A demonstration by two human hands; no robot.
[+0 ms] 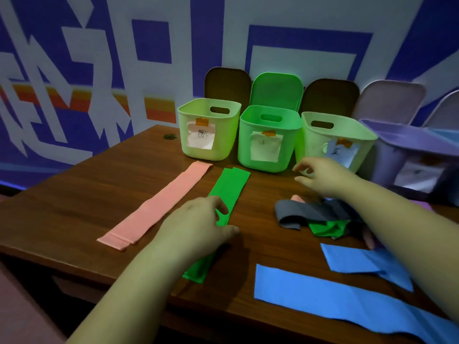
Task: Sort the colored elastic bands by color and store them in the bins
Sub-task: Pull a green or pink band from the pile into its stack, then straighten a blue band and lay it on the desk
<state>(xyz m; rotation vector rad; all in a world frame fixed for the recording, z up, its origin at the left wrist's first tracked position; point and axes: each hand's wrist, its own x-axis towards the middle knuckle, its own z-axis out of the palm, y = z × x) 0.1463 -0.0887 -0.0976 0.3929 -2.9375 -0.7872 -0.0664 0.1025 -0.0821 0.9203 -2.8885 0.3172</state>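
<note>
A pink band (159, 204) lies flat on the brown table (99, 184). Beside it lies a long green band (229, 189); my left hand (198, 224) rests on its middle with fingers relaxed. My right hand (323, 177) hovers in front of the bins, fingers loosely curled, holding nothing. Below it sits a heap with a grey band (305, 213), a crumpled green band (327, 228) and a bit of pink. Two blue bands (323, 296) (357, 260) lie near the front right. Three green bins (208, 129) (269, 139) (332, 141) and a purple bin (407, 150) stand at the back.
Each bin carries a taped paper label, and lids lean on the wall behind them: brown (227, 84), green (275, 89), brown (329, 96), lilac (390, 99). The table's front edge runs close below my forearms. A painted blue-and-white wall rises behind.
</note>
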